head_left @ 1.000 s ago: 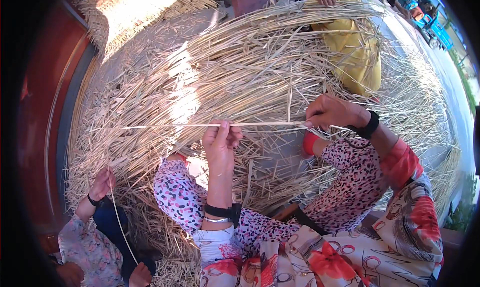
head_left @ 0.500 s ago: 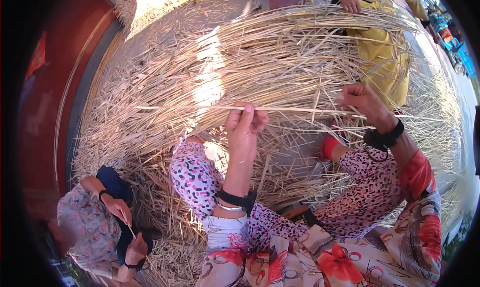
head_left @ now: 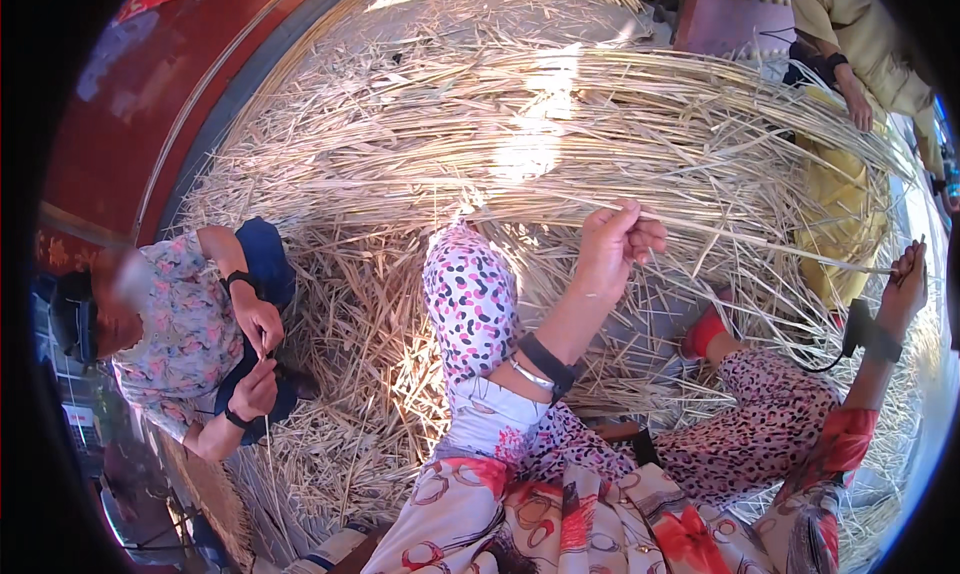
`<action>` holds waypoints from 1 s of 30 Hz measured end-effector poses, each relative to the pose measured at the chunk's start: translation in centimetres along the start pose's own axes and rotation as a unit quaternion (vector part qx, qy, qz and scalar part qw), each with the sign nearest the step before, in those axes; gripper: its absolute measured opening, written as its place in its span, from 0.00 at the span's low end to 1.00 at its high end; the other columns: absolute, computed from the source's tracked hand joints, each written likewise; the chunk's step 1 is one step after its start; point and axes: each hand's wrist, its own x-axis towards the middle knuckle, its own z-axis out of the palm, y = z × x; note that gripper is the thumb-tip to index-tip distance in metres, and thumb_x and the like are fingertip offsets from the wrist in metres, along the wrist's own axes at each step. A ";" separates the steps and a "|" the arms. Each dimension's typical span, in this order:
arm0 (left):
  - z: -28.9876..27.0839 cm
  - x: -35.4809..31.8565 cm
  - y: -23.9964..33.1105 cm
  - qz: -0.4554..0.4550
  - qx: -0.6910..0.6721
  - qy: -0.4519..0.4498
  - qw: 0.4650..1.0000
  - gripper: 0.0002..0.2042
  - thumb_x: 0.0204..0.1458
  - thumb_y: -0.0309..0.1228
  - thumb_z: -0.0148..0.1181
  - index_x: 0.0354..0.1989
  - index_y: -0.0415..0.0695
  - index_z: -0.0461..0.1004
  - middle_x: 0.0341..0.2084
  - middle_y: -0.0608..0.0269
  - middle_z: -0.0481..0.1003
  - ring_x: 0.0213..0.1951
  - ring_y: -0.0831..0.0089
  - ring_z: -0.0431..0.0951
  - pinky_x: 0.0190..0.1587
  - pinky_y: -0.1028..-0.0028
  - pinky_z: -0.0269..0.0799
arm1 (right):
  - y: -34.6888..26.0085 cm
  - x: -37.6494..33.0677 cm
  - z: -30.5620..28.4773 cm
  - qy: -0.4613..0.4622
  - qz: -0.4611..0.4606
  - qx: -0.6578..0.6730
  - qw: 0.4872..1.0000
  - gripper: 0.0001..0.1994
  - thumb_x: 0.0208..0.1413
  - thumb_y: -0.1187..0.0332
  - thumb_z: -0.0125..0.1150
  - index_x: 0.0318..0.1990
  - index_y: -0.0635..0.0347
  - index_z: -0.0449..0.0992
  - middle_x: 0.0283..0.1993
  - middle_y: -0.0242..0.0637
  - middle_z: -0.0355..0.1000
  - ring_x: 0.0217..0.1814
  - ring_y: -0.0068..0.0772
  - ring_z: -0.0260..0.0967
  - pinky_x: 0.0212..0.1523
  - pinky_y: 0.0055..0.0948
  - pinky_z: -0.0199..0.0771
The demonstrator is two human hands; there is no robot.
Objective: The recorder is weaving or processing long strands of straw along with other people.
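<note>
A long, pale straw stalk (head_left: 775, 241) stretches between my two hands above the straw. My left hand (head_left: 612, 246) has its thumb and curled fingers closed on the stalk near the middle of the view. Far out to the right, my right hand (head_left: 906, 279) is closed on the stalk's other end, its fingers dark in shadow. Just beyond my hands lies a thick layer of straw stalks (head_left: 400, 154), mostly running left to right, with a bright patch of sunlight across it. My knees, in spotted trousers (head_left: 468, 299), are bent below the straw.
At left a person in a floral shirt (head_left: 190, 324) handles a thin stalk with both hands. Another person's hand (head_left: 856, 102) hangs over yellow cloth (head_left: 840, 209) at upper right. A red panel (head_left: 150, 104) borders the left side. Loose straw (head_left: 345, 374) covers the ground around my legs.
My right hand has moved far to the right and my left hand also rightward, with the stalk between them. The view has shifted, showing more of the person at left.
</note>
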 end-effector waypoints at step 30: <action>-1.0 -0.1 0.9 0.026 0.081 -0.015 0.996 0.06 0.56 0.33 0.56 0.35 0.45 0.69 0.26 0.64 0.71 0.25 0.81 0.69 0.17 0.87 0.60 | 3.2 -19.4 17.8 -0.491 -0.228 -0.282 0.792 0.14 0.54 0.62 0.58 0.22 0.62 0.70 0.22 0.37 0.66 0.22 0.36 0.66 0.26 0.33 0.67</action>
